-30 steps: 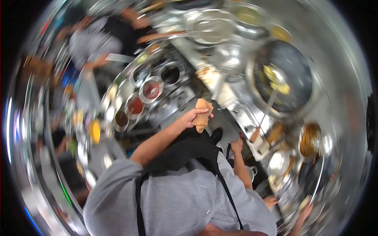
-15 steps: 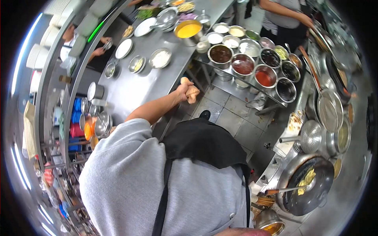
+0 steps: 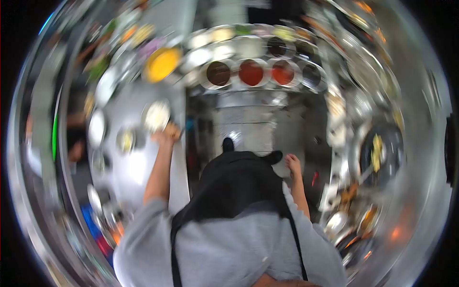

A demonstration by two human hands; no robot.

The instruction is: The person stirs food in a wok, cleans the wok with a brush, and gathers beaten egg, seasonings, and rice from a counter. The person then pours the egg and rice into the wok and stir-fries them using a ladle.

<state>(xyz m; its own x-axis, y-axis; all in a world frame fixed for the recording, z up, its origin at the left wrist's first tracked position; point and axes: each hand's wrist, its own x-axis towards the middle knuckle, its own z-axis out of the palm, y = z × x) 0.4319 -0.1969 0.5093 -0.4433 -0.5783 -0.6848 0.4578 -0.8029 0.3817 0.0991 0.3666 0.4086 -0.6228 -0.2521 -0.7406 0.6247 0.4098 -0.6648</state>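
Observation:
Blurred by motion, my left hand point(image 3: 165, 135) is closed on a crumpled tan cloth point(image 3: 174, 130) at the edge of the left steel counter point(image 3: 136, 165). Just above the hand stands a metal bowl of white food point(image 3: 157, 115). My right hand point(image 3: 293, 163) hangs low over the floor, right of my black apron point(image 3: 234, 184); its fingers are too smeared to read, and nothing can be made out in it. A dark wok point(image 3: 389, 155) with yellow food point(image 3: 377, 150) and a ladle is at the right.
Bowls of dark sauce point(image 3: 219, 73) and red sauce point(image 3: 251, 72) line a rack ahead. A pot of yellow liquid point(image 3: 163, 64) and white plates point(image 3: 97, 128) are on the left counter. Strainers point(image 3: 366, 67) lie at the upper right. Tiled floor point(image 3: 244, 124) lies between.
The view has swung round, so the sauce rack now lies straight ahead. My left hand, with the cloth, is now beside the white-food bowl. My right hand has come into view.

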